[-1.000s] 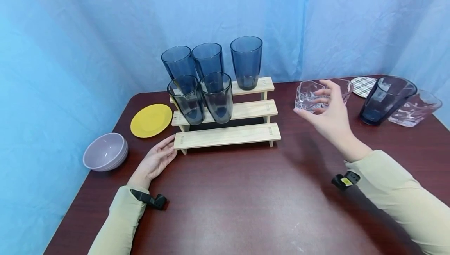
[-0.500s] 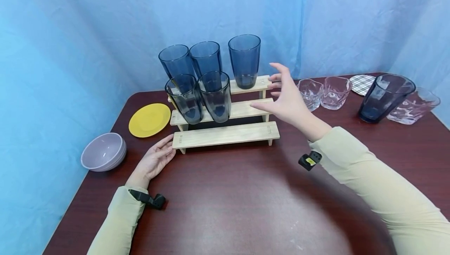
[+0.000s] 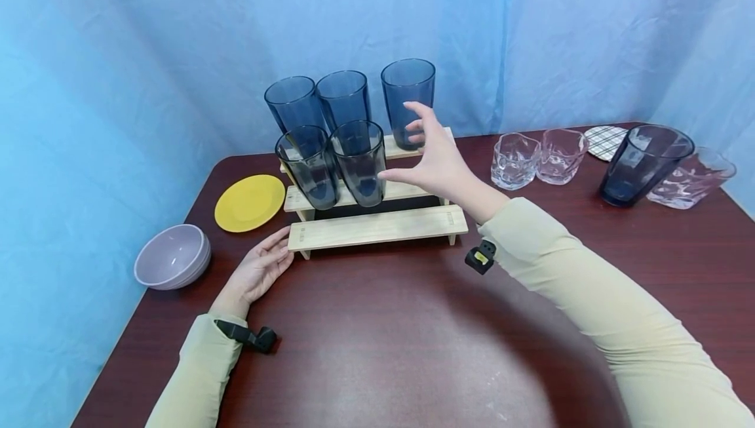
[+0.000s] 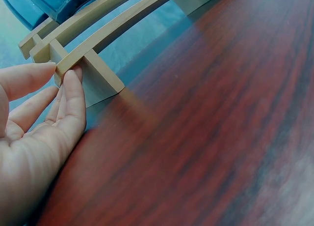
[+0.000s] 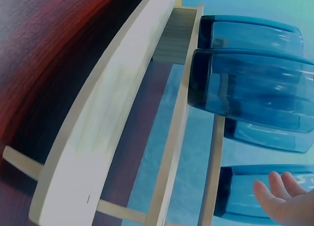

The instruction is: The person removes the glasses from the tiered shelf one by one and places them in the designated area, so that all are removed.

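A blue curtain (image 3: 236, 21) hangs behind and to the left of your dark red-brown table (image 3: 366, 349). On the table in front of you stands a three-step wooden rack (image 3: 377, 228), its lowest board nearest you. Your left hand (image 3: 259, 274) pinches the left end of that lowest board, thumb at the edge and fingertips underneath. Your right hand (image 3: 439, 159) is in front of the rack's right part, thumb and fingers spread wide in a curve and holding nothing; its thumb tip is right by the right-hand glass (image 3: 363, 175) on the middle step, though you cannot tell whether they touch. Just left of that glass stands another tall glass (image 3: 318, 179), and the top step bears three more: a left one (image 3: 295, 107), a middle one (image 3: 345, 97) close beside it, and a right one (image 3: 407, 90) set apart, partly behind your right fingers. A dark blue glass (image 3: 639, 172) stands at the table's far right. On your left, near the rack, are a yellow plate (image 3: 250, 203) and a pale purple bowl (image 3: 171, 259). Right of the rack are two short clear glasses (image 3: 514, 164), side by side, a pinkish short glass (image 3: 687, 185) partly behind the dark blue one, and a checked coaster (image 3: 603, 141) at the back.
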Action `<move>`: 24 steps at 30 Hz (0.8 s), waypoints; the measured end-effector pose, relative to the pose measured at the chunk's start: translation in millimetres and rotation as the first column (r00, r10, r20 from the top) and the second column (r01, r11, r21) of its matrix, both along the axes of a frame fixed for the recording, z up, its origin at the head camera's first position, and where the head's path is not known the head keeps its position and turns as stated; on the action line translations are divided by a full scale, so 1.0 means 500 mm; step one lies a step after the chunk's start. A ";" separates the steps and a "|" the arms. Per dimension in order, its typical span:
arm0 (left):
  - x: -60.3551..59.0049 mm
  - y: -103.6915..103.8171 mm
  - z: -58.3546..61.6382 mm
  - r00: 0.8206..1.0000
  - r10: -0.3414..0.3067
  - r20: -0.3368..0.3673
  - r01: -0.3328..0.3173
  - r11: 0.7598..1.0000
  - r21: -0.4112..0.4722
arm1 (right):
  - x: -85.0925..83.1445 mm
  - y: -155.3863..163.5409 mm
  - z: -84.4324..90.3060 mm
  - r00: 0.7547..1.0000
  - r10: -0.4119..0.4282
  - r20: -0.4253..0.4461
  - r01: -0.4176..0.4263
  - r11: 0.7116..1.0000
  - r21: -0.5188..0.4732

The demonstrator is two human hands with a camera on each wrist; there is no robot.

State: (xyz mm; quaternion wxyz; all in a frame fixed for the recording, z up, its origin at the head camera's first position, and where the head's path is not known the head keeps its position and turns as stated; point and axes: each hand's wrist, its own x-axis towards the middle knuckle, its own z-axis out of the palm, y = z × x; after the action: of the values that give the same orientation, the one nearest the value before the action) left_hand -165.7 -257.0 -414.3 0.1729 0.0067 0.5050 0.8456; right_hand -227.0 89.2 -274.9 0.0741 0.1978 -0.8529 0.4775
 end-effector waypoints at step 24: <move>0.001 -0.001 0.001 1.000 -0.001 0.004 0.001 1.000 0.013 | -0.009 -0.063 -0.021 0.995 0.087 0.055 -0.091 0.993 0.079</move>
State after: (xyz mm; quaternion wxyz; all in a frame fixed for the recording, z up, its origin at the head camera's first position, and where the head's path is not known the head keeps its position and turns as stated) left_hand -165.2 -257.4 -414.0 0.1741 0.0063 0.4990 0.8489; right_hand -231.6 57.7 -285.6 0.0228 0.2263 -0.8635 0.4502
